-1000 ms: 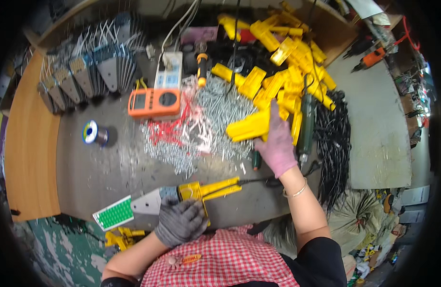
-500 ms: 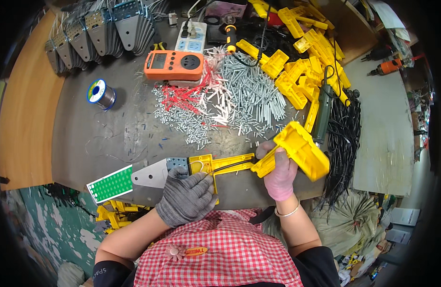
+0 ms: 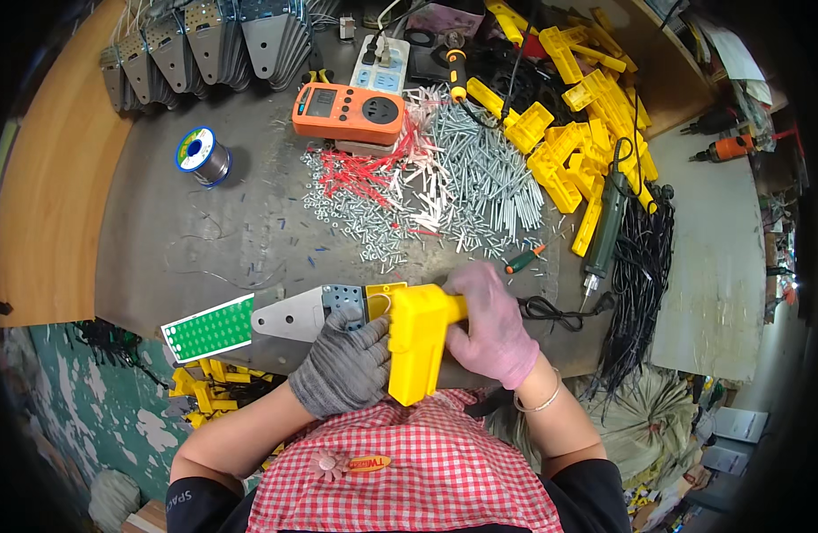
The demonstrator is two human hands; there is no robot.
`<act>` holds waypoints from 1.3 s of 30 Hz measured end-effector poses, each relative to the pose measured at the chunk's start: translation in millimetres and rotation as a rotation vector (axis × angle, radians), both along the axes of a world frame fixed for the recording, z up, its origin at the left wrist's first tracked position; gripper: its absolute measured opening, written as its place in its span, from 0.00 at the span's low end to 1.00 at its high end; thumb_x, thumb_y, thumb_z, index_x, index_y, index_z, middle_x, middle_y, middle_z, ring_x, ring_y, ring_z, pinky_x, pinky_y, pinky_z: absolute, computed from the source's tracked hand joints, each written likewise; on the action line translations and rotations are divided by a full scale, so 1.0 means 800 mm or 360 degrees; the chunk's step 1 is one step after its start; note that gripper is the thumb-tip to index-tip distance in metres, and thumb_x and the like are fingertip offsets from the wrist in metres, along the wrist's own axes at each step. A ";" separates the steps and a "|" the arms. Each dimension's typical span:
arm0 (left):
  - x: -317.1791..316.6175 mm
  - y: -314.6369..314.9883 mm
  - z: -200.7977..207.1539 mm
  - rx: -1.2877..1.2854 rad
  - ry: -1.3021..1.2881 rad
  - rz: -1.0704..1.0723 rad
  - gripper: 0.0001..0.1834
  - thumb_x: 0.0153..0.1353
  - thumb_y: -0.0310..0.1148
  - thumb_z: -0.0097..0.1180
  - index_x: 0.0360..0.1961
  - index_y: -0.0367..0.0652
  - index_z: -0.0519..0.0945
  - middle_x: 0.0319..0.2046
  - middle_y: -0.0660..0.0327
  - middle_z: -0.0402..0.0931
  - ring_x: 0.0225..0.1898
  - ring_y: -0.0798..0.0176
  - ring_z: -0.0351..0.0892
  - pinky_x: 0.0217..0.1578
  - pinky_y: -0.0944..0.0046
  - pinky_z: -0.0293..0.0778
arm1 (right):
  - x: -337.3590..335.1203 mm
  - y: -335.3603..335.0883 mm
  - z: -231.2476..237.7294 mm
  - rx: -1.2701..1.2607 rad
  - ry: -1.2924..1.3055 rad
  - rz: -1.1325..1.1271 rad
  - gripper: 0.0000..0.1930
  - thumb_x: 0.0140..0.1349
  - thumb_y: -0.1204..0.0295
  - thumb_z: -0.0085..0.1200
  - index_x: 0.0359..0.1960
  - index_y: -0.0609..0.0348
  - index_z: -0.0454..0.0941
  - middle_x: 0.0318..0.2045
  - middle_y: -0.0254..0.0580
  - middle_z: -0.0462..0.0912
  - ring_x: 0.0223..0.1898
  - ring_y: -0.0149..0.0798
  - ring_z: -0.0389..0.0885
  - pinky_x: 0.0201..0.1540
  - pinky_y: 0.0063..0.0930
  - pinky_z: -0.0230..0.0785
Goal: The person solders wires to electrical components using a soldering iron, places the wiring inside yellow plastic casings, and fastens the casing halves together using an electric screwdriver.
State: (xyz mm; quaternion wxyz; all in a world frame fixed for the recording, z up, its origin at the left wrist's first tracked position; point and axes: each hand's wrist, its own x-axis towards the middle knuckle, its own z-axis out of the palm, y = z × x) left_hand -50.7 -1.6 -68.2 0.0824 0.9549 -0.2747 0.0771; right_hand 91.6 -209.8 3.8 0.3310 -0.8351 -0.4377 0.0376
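My left hand (image 3: 342,364), in a grey knit glove, is closed around a yellow plastic housing half (image 3: 384,291). A perforated metal bracket (image 3: 341,298) and a flat grey metal plate (image 3: 289,314) stick out of that half to the left. My right hand (image 3: 492,327), in a pink glove, grips a second yellow housing half (image 3: 416,342) by its narrow handle part. This second half lies over the first and hides most of it; whether the two touch, I cannot tell. A sheet of green stickers (image 3: 210,327) lies by the plate's tip.
Screws (image 3: 493,173), nuts and red and white sleeves lie heaped beyond my hands. Behind them stands an orange meter (image 3: 349,114). A solder spool (image 3: 202,157) sits left. To the right are a soldering iron (image 3: 608,226), black cables (image 3: 642,275), yellow housings (image 3: 555,178) and a small screwdriver (image 3: 524,258).
My right hand has swung left and turned the second housing half over the first. The small screwdriver and a black cord have come into sight. The whole view has shifted slightly.
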 end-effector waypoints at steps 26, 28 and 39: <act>0.049 0.045 0.082 -0.1112 0.0088 0.0523 0.22 0.51 0.41 0.68 0.47 0.43 0.84 0.41 0.53 0.81 0.46 0.48 0.79 0.50 0.48 0.71 | 0.019 0.017 0.007 -0.0459 0.0247 0.0195 0.23 0.51 0.63 0.68 0.49 0.55 0.77 0.46 0.45 0.79 0.51 0.52 0.79 0.50 0.43 0.76; 0.062 0.049 0.081 -0.1001 0.0698 0.0715 0.30 0.56 0.51 0.66 0.55 0.44 0.81 0.42 0.51 0.78 0.44 0.45 0.77 0.48 0.47 0.71 | 0.024 0.019 0.010 -0.0461 0.0192 0.0177 0.24 0.52 0.59 0.68 0.49 0.54 0.78 0.44 0.44 0.80 0.49 0.51 0.81 0.48 0.43 0.77; 0.070 0.060 0.072 -0.0953 0.0530 0.0373 0.30 0.59 0.49 0.66 0.59 0.44 0.81 0.41 0.51 0.78 0.43 0.46 0.77 0.47 0.50 0.70 | 0.027 0.031 -0.013 -0.0786 -0.0489 0.0059 0.11 0.69 0.61 0.49 0.39 0.48 0.82 0.30 0.37 0.81 0.24 0.42 0.84 0.22 0.40 0.75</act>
